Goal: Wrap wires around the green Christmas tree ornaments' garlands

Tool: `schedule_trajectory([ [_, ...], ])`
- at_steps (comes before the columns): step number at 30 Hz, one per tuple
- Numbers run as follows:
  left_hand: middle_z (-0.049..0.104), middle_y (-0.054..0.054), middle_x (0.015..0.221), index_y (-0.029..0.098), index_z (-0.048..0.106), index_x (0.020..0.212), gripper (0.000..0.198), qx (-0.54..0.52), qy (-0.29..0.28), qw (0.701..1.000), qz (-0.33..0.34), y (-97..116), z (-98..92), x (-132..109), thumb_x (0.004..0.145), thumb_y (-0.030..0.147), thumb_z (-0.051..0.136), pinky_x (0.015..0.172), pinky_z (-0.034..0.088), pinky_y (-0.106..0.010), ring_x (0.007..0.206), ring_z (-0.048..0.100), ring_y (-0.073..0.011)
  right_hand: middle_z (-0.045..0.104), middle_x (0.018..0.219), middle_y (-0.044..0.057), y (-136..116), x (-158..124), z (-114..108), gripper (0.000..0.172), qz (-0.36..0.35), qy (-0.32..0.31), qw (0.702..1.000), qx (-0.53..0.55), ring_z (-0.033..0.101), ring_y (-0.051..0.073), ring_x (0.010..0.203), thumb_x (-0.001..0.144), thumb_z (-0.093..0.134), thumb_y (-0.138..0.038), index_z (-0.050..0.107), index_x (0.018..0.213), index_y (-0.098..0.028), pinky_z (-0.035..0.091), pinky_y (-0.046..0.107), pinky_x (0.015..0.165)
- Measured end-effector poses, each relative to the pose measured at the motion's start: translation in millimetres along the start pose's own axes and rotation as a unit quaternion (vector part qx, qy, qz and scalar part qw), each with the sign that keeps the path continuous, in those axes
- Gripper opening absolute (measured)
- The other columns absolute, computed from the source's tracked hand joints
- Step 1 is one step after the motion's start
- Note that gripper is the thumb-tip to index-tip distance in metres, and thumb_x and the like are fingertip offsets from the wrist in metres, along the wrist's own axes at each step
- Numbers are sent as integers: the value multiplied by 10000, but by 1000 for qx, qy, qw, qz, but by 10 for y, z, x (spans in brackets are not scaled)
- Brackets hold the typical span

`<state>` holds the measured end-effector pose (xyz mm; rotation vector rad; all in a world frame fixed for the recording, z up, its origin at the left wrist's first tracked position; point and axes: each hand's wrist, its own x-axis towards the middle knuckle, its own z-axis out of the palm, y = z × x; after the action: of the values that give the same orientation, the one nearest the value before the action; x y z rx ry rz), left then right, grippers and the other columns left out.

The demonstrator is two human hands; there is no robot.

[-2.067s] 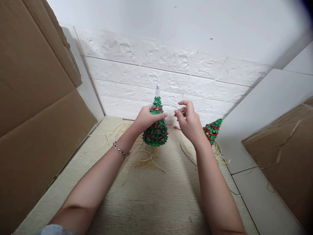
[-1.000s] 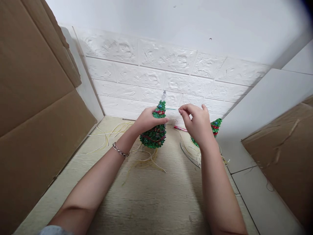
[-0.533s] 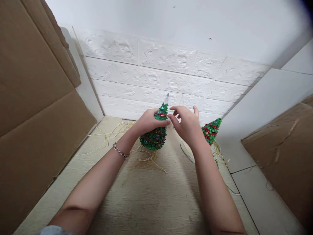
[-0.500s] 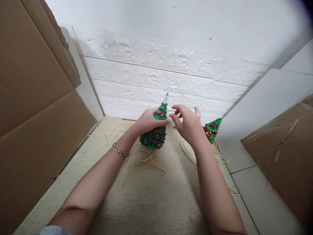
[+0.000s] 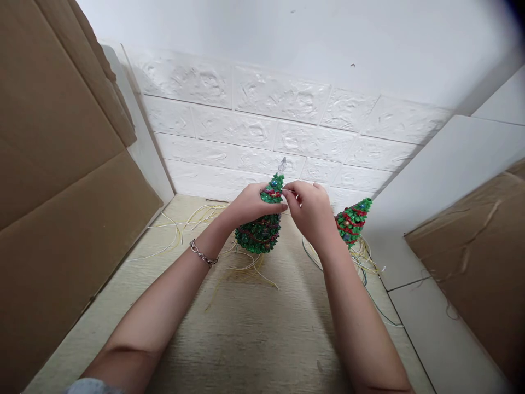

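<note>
A small green beaded Christmas tree with red garlands and a clear tip stands on the pale wooden table. My left hand is wrapped round its upper part and wears a chain bracelet on the wrist. My right hand is closed in a pinch right beside the treetop, holding a thin green wire against it. The wire's far end is hidden behind my right hand.
A second small beaded tree leans at the right by a white board. Loose yellow and white wires lie on the table. Cardboard sheets stand on the left and right. A white brick-pattern wall closes the back.
My right hand, out to the right a second ago, has come in to the treetop and pinched shut there. The tree has tilted slightly. My left hand has stayed on it.
</note>
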<state>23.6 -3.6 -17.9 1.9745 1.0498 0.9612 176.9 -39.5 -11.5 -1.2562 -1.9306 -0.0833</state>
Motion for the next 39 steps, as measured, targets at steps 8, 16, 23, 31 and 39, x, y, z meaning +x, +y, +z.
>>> schedule_trajectory([
  [8, 641, -27, 827, 162, 641, 861, 386, 5, 9, 1000, -9, -39, -46, 19, 632, 465, 708, 697, 428, -314, 768, 567, -177, 647, 759, 10, 98, 22, -110, 134, 23, 69, 995, 62, 556, 141, 636, 865, 479, -274, 596, 869, -207, 421, 327, 732],
  [16, 555, 13, 715, 166, 554, 738, 312, 7, 3, 1000, -10, -11, -3, 4, 653, 435, 687, 624, 386, -279, 676, 498, -136, 667, 749, 20, 78, 40, 15, 168, 16, 49, 994, 93, 572, 151, 671, 851, 471, -257, 605, 763, -208, 419, 292, 660],
  [23, 570, 12, 733, 168, 570, 740, 264, -8, 3, 1000, -10, -3, 7, 0, 643, 382, 691, 633, 382, -279, 700, 510, -140, 685, 745, 27, 49, 4, 138, 204, 27, 82, 993, 77, 588, 157, 659, 868, 479, -275, 654, 783, -213, 446, 312, 667],
  [31, 610, -3, 772, 157, 611, 806, 303, -35, 9, 999, -15, -8, -32, 0, 642, 393, 708, 668, 407, -289, 727, 544, -146, 718, 863, 66, 47, 3, 159, 247, 18, 110, 991, 79, 614, 169, 701, 879, 471, -299, 698, 910, -206, 475, 324, 686],
  [39, 620, -11, 756, 154, 623, 846, 373, -187, 49, 979, -62, -37, -138, 2, 590, 383, 768, 690, 454, -309, 719, 590, -162, 699, 899, 96, 209, 43, 146, 283, 89, 33, 989, 116, 609, 185, 758, 850, 479, -302, 668, 1002, -156, 473, 329, 695],
])
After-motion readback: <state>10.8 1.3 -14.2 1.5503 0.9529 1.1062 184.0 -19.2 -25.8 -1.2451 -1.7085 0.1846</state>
